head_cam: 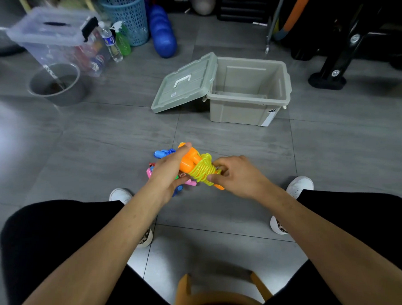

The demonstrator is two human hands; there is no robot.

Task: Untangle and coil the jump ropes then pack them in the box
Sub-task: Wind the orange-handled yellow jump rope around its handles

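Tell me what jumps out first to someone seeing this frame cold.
The bright yellow jump rope wound round its orange plastic handles, held at centre frame between the left hand and the right hand, both gripping it. Beyond it on the grey tiled floor stands the open grey-green plastic box, nothing visible inside, its lid propped against the box's left side.

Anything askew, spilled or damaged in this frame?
Nothing damaged or spilled. The grey box is open and empty, its lid leaning against its side. Other jump ropes lie jumbled on the floor under the hands.
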